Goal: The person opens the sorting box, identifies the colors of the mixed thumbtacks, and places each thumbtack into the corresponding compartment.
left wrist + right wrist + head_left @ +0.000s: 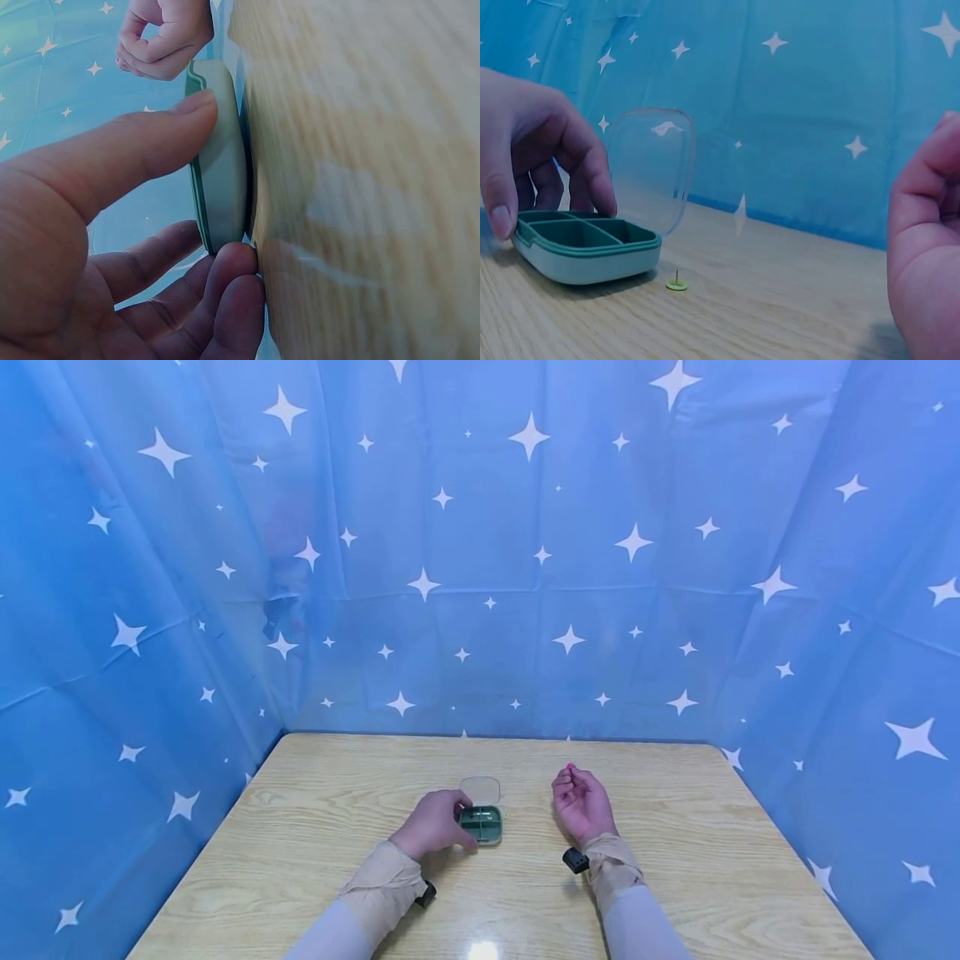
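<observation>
A green pill box (pixel 481 826) with divided compartments sits on the table, its clear lid (pixel 652 169) standing raised at the back. My left hand (pixel 437 823) grips the box by its left side, thumb (pixel 196 105) on the front wall and fingers at the back. Right of the box, my right hand (pixel 583 803) is raised with curled fingers, pinching a small pink thing (pixel 571 766) at the fingertips; its kind I cannot tell. In the right wrist view, a yellow-green thumbtack (pixel 676 284) lies point up beside the box's right end.
The wood-grain table (pixel 300 827) has rounded far corners. A blue curtain with white stars (pixel 480 527) hangs behind it and along both sides. Each wrist wears a small black camera, such as the right one (pixel 576 860).
</observation>
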`<state>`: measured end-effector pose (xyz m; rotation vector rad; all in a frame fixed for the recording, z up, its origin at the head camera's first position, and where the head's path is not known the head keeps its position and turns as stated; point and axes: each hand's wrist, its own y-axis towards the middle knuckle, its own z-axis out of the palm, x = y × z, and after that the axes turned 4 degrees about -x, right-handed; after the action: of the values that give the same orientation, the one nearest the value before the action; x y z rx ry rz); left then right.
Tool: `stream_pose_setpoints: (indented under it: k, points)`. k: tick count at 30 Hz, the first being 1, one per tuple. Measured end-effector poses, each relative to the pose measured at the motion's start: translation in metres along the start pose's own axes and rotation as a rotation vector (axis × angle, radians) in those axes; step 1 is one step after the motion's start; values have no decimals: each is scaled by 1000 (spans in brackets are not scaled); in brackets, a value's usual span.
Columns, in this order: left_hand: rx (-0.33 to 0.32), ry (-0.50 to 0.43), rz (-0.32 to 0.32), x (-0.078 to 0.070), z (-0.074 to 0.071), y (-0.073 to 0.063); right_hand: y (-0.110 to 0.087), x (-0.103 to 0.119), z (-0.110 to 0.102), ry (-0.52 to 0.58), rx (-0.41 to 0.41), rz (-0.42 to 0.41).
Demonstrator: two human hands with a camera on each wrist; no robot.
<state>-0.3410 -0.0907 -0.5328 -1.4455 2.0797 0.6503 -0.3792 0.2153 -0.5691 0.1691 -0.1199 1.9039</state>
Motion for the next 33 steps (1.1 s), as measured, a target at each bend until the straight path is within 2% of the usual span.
stream_pose_setpoints:
  k: [7, 12, 18, 21, 24, 28, 30, 33]
  points:
    - [-1, -5, -1, 0, -1, 0, 1, 2, 0, 64, 19, -29]
    - [-3, -8, -1, 0, -2, 1, 1, 1, 1, 44, 5, -43]
    - [2, -11, 0, 1, -1, 0, 1, -2, 2, -69, 53, -10]
    - [2, -10, -2, 1, -1, 0, 2, -5, 4, -159, 64, -28]
    - [1, -11, 1, 1, -1, 0, 4, -13, 7, -358, 9, -101]
    - [7, -18, 2, 0, -1, -1, 7, -27, 11, -788, -135, -237]
    - [7, -24, 2, -1, -2, -2, 9, -34, 13, -969, -204, -285]
    - [3, -24, 4, -1, -2, -1, 10, -41, 17, -1151, -259, -315]
